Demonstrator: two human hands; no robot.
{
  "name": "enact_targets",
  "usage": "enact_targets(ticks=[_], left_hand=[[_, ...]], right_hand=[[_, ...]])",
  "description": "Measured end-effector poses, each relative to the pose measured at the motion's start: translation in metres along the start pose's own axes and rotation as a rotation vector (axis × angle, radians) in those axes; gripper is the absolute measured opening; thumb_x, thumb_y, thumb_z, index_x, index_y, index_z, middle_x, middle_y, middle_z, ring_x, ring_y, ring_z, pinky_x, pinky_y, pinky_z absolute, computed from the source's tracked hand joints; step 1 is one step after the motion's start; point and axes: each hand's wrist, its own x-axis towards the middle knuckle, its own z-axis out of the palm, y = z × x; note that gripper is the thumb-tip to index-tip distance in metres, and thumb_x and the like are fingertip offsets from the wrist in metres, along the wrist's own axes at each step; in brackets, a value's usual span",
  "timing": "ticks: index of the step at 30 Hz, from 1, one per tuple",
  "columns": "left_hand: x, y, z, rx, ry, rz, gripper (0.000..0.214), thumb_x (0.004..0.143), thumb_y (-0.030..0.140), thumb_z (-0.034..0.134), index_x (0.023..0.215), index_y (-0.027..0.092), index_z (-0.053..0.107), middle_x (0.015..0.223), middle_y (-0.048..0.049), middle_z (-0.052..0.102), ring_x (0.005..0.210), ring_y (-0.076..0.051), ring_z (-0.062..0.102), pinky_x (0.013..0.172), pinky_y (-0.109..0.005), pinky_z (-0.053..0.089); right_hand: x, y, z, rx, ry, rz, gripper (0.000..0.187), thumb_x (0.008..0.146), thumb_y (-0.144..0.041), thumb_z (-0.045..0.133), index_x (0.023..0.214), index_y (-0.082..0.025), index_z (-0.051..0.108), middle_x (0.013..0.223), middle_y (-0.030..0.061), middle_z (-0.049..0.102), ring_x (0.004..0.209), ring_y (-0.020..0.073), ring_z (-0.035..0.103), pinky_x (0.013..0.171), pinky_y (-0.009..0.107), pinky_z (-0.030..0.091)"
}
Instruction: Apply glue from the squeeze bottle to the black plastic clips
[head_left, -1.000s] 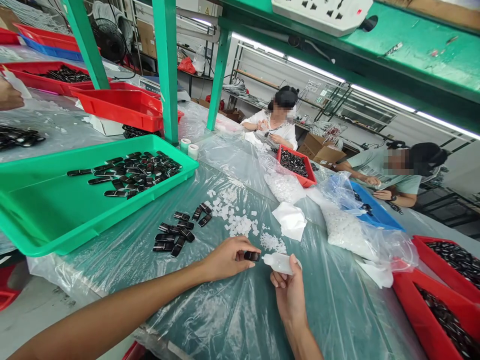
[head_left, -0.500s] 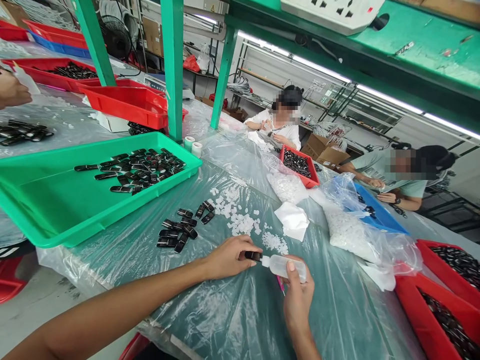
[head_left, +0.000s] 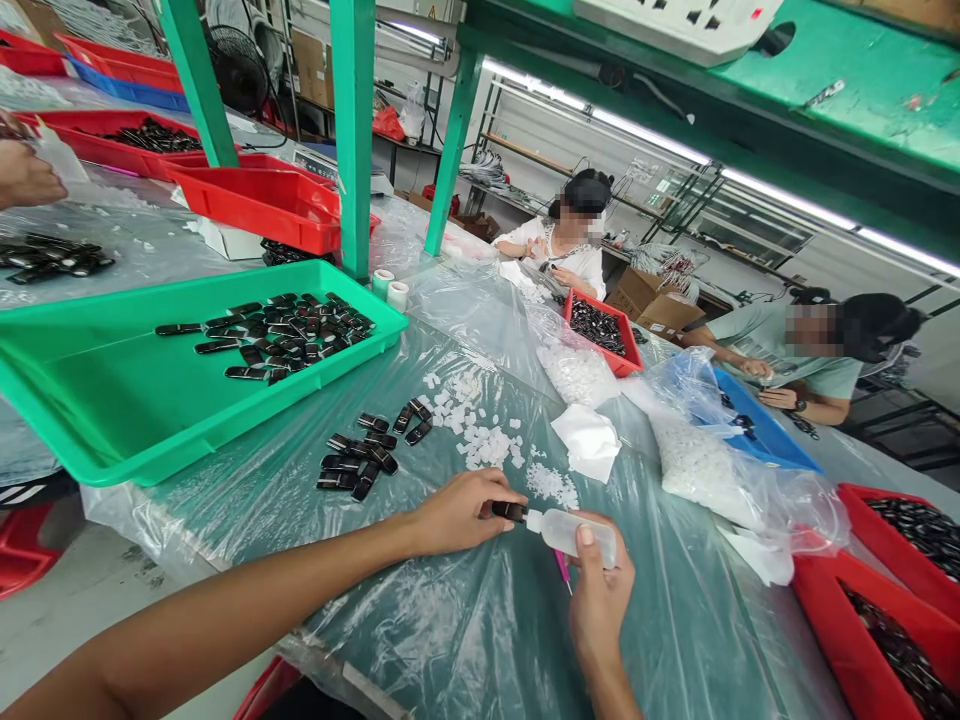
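Note:
Between the fingers of my left hand [head_left: 469, 512] is a small black plastic casing [head_left: 510, 511]. My right hand [head_left: 602, 580] is closed round a translucent squeeze bottle [head_left: 574, 535], tipped on its side. The bottle's nozzle points at the casing's right end; whether they touch I cannot tell. Under the bottle lies a pink-handled tool [head_left: 562, 567], partly hidden. A loose pile of black casings [head_left: 360, 455] lies left of my hands. Beyond my fingers are scattered white pieces [head_left: 487, 445] and a heap of smaller white bits [head_left: 551, 485].
A green tray [head_left: 172, 430] with many black casings stands at left. Plastic bags of white pieces [head_left: 701, 470], a blue tray [head_left: 772, 425] and red bins [head_left: 817, 590] line the right. Two people sit across the table; another person's hand [head_left: 30, 175] shows far left.
The view has shifted slightly. Both hands keep their hold, and the bottle's nozzle stays close to the casing's end. More of the pink-handled tool shows below the bottle.

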Motion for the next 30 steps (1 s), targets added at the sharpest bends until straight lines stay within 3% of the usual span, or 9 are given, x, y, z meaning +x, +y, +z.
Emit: enact_targets(ticks=[17, 25, 30], left_hand=[[-0.0007, 0.0004, 0.0004, 0.016, -0.007, 0.000, 0.032, 0.081, 0.024, 0.058, 0.112, 0.021, 0.062, 0.098, -0.0054, 0.058, 0.078, -0.016, 0.057, 0.064, -0.023, 0.043], [-0.0007, 0.0062, -0.0016, 0.080, -0.025, -0.017, 0.013, 0.077, 0.023, 0.062, 0.088, 0.017, 0.062, 0.079, -0.0003, 0.060, 0.063, -0.012, 0.052, 0.056, -0.020, 0.037], [-0.0018, 0.0077, -0.0026, 0.083, -0.062, -0.047, 0.018, 0.077, 0.027, 0.062, 0.093, 0.018, 0.060, 0.079, 0.0004, 0.062, 0.059, -0.011, 0.051, 0.052, -0.019, 0.034]], right_hand=[[-0.0002, -0.0023, -0.0005, -0.037, -0.003, -0.034, 0.029, 0.077, -0.045, 0.059, 0.087, -0.018, 0.059, 0.075, 0.0007, 0.058, 0.064, 0.0138, 0.050, 0.056, 0.024, 0.041], [-0.0024, -0.0012, -0.0016, -0.029, -0.032, -0.069, 0.029, 0.075, -0.044, 0.061, 0.086, -0.017, 0.059, 0.075, 0.0020, 0.058, 0.065, 0.0153, 0.052, 0.055, 0.024, 0.043], [-0.0034, -0.0015, -0.0014, -0.034, -0.043, -0.082, 0.030, 0.072, -0.043, 0.064, 0.085, -0.016, 0.059, 0.072, 0.0017, 0.058, 0.060, 0.0146, 0.051, 0.052, 0.024, 0.042]])
